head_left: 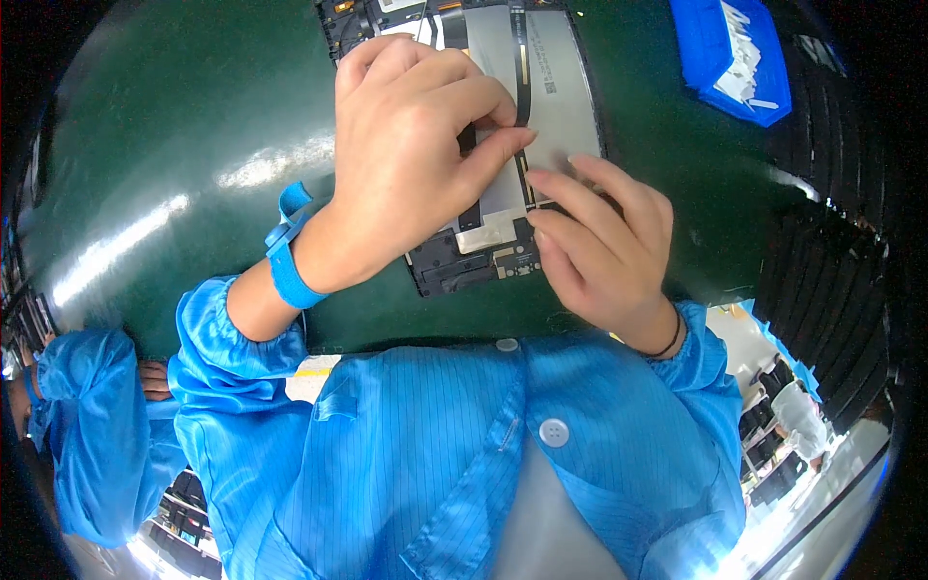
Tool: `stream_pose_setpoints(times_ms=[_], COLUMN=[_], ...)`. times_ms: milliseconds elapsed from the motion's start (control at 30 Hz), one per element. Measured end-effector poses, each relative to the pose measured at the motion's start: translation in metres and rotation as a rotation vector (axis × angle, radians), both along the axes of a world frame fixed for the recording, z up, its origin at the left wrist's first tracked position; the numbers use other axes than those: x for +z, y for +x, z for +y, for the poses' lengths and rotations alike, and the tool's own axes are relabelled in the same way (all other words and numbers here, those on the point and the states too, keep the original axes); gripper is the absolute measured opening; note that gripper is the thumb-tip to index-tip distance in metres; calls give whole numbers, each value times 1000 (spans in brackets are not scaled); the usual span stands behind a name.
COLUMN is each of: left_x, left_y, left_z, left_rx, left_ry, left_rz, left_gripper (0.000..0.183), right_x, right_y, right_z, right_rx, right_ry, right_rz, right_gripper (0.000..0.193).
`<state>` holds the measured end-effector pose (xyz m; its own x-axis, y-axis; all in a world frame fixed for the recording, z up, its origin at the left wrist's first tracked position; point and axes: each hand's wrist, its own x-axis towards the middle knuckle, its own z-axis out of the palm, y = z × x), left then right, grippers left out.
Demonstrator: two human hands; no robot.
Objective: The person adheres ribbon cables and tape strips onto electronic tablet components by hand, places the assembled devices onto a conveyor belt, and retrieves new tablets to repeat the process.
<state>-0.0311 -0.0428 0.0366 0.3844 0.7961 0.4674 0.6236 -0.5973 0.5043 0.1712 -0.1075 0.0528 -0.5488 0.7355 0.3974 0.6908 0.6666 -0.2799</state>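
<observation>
An opened tablet (561, 92) lies on the dark green mat, showing grey battery packs and black circuit parts. A black ribbon cable (523, 63) runs lengthwise over the batteries. My left hand (411, 140) is over the tablet's left half, fingers curled, with thumb and forefinger drawn together at the cable; whatever is between them is hidden. My right hand (614, 242) bends in from the lower right. Its thumb and forefinger tips come together beside the cable's lower part, the other fingers apart over the battery. Nothing can be made out in that pinch.
A blue bin (710, 58) with white strips stands at the upper right. A blue wrist strap (288, 251) circles my left wrist. Black ridged material (822, 280) lies along the right side. Another person's blue sleeve (92, 425) shows at the lower left, beside the green mat (174, 126).
</observation>
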Motion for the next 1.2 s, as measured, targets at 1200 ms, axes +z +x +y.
stream_pose_setpoints(times_ms=[1200], left_x=[33], left_y=[-21], left_z=[-35], left_rx=[112], left_ry=[-763], left_rz=[-1114], left_gripper=[73], right_x=[-20], right_y=[-20], right_z=[63], right_rx=[5], right_ry=[-785], right_rz=[1257], right_gripper=[71])
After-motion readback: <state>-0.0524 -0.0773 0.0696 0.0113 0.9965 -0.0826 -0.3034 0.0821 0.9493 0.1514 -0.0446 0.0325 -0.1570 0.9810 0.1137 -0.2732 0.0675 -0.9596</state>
